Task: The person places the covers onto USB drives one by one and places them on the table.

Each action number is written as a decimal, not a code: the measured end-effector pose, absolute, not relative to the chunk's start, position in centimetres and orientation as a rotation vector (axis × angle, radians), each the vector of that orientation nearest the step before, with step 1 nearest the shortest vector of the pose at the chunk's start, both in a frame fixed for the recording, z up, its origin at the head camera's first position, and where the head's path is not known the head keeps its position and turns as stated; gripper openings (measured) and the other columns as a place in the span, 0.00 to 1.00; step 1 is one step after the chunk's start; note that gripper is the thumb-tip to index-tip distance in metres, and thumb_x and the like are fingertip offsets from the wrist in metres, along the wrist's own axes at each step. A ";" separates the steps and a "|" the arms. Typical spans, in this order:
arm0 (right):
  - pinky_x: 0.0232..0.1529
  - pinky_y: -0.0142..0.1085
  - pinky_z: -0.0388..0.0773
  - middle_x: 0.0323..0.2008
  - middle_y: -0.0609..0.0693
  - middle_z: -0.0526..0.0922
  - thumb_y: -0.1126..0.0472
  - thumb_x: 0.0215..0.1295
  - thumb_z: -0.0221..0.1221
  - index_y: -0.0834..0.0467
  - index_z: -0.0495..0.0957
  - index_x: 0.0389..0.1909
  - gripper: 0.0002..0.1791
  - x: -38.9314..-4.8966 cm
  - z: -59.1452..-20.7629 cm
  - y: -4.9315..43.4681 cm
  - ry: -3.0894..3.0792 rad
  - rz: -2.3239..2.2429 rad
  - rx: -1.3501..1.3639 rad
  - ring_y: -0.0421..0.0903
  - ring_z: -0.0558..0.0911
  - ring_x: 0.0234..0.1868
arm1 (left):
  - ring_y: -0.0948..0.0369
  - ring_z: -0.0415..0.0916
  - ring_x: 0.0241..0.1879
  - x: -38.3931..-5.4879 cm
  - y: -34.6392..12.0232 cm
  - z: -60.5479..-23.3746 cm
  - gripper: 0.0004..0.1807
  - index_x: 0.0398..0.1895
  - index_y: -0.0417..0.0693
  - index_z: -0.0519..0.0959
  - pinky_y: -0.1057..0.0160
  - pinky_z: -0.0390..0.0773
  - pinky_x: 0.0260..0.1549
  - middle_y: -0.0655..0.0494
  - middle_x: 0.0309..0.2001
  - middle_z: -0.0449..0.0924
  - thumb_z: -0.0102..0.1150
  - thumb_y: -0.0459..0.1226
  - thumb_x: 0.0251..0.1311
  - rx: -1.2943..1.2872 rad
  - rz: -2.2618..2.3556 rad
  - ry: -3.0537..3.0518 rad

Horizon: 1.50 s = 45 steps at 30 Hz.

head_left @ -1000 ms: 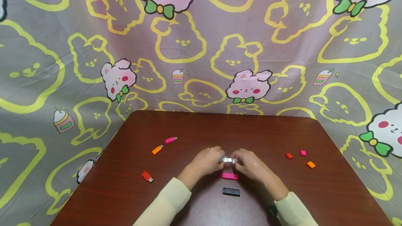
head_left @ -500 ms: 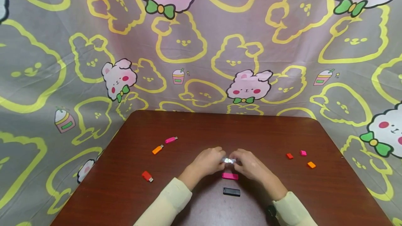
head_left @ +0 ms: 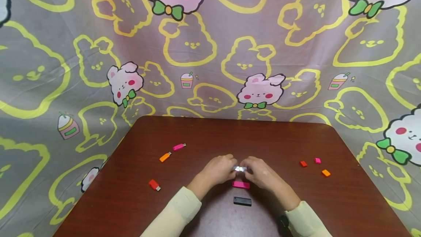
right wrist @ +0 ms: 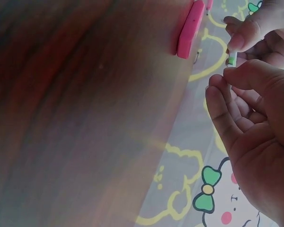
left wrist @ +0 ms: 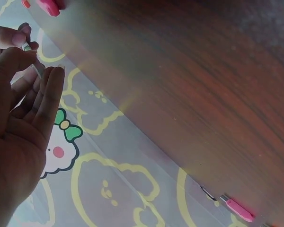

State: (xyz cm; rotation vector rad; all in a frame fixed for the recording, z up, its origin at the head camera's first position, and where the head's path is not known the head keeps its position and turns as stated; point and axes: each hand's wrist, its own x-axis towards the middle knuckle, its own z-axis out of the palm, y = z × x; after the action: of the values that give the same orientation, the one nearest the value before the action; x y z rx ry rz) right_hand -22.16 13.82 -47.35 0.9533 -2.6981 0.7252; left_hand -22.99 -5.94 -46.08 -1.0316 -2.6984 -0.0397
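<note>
Over the middle of the table, both hands pinch a small white USB stick (head_left: 240, 169), one at each end. My left hand (head_left: 218, 169) grips its left end and my right hand (head_left: 261, 171) its right end; fingers cover much of it. A green patch shows on the white USB stick (right wrist: 231, 60) in the right wrist view, between the thumbs. Just below the hands lies a pink USB stick (head_left: 241, 185), and nearer the front a black USB stick (head_left: 242, 201). Neither shows a bare metal plug.
Uncapped USB sticks lie at left: pink (head_left: 179, 147), orange (head_left: 165, 157) and red (head_left: 154, 185). Small caps sit at right: red (head_left: 303, 164), pink (head_left: 317, 160) and orange (head_left: 326, 173). A patterned cloth (head_left: 210, 46) hangs behind the brown table (head_left: 279, 138).
The bright glint on the white USB stick has shrunk and the fingers have shifted very slightly. Both hands stay in the same place, and the things on the table have not moved.
</note>
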 end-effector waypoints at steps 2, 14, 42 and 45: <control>0.36 0.35 0.79 0.33 0.46 0.81 0.71 0.55 0.68 0.58 0.83 0.36 0.09 -22.2 -47.3 13.8 -2.701 0.726 0.951 0.40 0.78 0.34 | 0.63 0.76 0.25 -23.0 -5.9 -46.1 0.09 0.33 0.50 0.83 0.65 0.76 0.23 0.59 0.30 0.76 0.71 0.43 0.56 -1.032 -0.041 -2.705; 0.32 0.32 0.75 0.29 0.45 0.78 0.72 0.54 0.68 0.58 0.82 0.34 0.09 -22.1 -46.7 13.3 -2.714 0.701 0.915 0.40 0.73 0.31 | 0.63 0.75 0.24 -22.9 -5.6 -46.1 0.07 0.31 0.51 0.83 0.66 0.76 0.24 0.60 0.29 0.75 0.71 0.42 0.56 -1.053 -0.054 -2.655; 0.32 0.33 0.78 0.29 0.46 0.84 0.72 0.54 0.68 0.58 0.83 0.32 0.08 -22.7 -46.7 13.6 -2.760 0.721 0.901 0.40 0.79 0.30 | 0.64 0.76 0.26 -23.8 -5.0 -46.0 0.05 0.31 0.51 0.84 0.66 0.77 0.28 0.60 0.30 0.77 0.70 0.41 0.58 -1.112 -0.080 -2.686; 0.32 0.33 0.77 0.29 0.46 0.83 0.72 0.55 0.68 0.58 0.83 0.32 0.07 -22.9 -46.9 13.7 -2.781 0.731 0.891 0.40 0.79 0.30 | 0.64 0.76 0.27 -23.9 -5.0 -46.1 0.06 0.33 0.51 0.84 0.66 0.77 0.28 0.59 0.30 0.77 0.70 0.42 0.59 -1.100 -0.073 -2.711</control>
State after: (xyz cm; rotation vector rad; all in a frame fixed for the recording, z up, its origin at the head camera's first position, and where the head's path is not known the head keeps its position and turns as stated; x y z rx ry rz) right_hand -22.93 13.66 -46.92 0.8908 -2.7813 0.7312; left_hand -23.90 -4.97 -46.09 -1.0997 -2.7108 -0.0734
